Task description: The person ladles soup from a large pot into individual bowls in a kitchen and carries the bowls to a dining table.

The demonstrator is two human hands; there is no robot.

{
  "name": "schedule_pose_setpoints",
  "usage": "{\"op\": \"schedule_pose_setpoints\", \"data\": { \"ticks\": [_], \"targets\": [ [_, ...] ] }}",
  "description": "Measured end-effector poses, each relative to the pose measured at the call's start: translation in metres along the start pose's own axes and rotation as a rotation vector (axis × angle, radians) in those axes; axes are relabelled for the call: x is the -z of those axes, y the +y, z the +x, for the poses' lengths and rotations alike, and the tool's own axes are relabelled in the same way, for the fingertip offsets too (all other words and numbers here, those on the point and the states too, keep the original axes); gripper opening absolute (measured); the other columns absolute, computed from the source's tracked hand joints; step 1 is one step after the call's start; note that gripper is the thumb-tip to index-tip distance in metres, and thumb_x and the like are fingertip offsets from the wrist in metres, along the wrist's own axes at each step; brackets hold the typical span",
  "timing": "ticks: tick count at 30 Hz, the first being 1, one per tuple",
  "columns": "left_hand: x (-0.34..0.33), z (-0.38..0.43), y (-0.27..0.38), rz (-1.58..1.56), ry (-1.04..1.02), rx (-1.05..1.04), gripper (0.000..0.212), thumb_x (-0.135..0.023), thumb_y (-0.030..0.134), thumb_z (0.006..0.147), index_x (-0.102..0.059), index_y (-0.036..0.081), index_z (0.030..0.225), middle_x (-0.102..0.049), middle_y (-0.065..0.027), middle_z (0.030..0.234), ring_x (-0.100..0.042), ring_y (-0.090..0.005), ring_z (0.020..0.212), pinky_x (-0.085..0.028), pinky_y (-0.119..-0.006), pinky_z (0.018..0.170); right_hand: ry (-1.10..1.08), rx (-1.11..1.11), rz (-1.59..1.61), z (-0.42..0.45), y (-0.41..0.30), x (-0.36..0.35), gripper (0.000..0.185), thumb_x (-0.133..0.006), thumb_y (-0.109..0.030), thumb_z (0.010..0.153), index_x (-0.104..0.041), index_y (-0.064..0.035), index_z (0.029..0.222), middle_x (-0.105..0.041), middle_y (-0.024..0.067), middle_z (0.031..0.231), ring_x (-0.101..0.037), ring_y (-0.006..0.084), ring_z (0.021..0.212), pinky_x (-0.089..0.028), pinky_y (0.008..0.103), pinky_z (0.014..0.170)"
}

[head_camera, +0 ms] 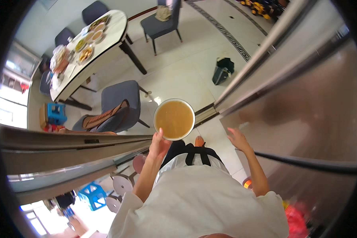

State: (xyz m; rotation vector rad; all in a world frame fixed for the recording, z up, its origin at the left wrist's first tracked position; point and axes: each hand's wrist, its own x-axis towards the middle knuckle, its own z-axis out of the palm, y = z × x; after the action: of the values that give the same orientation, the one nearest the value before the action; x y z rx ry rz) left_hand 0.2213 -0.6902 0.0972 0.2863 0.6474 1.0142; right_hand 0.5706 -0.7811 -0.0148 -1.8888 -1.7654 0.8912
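Observation:
A round white-rimmed bowl [174,119] filled with cloudy tan liquid is held out in front of me. My left hand [160,145] grips its near edge, thumb over the rim and the fingers mostly hidden beneath. My right hand [238,139] hangs beside the brown glossy panel on the right, fingers apart, with nothing in it. Ahead on the left stands a dining table [115,22] with a pale top, bearing a plate of food [85,54], a green dish [80,45], several bowls with similar tan contents and a crumpled plastic bag [59,56].
A sliding-door track [206,114] crosses the floor ahead, between door frames on both sides. Beyond it, a grey chair [120,95] with a brown strap stands near the table. A dark bag [223,71] lies on the tiles. Blue stools [92,196] stand at the left.

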Motion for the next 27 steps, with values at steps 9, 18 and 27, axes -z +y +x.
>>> {"op": "schedule_pose_setpoints", "data": {
  "ticks": [9, 18, 27],
  "targets": [
    [-0.017, 0.136, 0.053, -0.122, 0.160, -0.236, 0.051, -0.055, 0.029, 0.083, -0.037, 0.002, 0.122, -0.041, -0.0090, 0.126, -0.036, -0.0223, 0.119, -0.027, -0.038, 0.100, -0.603, -0.149, 1.335, 0.261, -0.191, 0.057, 0.067, -0.060, -0.016, 0.080, -0.018, -0.0074, 0.132, -0.044, 0.0152, 0.118, -0.045, 0.0227, 0.108, -0.044, 0.0410, 0.085],
    [-0.007, 0.259, 0.149, -0.219, 0.264, -0.272, 0.050, -0.058, 0.024, 0.081, -0.035, 0.004, 0.121, -0.044, -0.0093, 0.121, -0.041, -0.0225, 0.115, -0.030, -0.041, 0.099, -0.836, -0.217, 1.215, 0.447, -0.265, 0.056, 0.067, -0.057, -0.008, 0.080, -0.014, -0.0020, 0.132, -0.045, 0.0182, 0.116, -0.047, 0.0242, 0.107, -0.041, 0.0415, 0.091],
    [0.002, 0.364, 0.267, -0.263, 0.379, -0.422, 0.049, -0.060, 0.022, 0.080, -0.036, 0.002, 0.118, -0.044, -0.0089, 0.120, -0.041, -0.0218, 0.114, -0.032, -0.040, 0.098, -1.069, -0.180, 1.178, 0.630, -0.336, 0.028, 0.066, -0.058, -0.010, 0.079, -0.018, -0.0025, 0.132, -0.046, 0.0170, 0.115, -0.048, 0.0249, 0.106, -0.040, 0.0439, 0.091]
  ]
}}
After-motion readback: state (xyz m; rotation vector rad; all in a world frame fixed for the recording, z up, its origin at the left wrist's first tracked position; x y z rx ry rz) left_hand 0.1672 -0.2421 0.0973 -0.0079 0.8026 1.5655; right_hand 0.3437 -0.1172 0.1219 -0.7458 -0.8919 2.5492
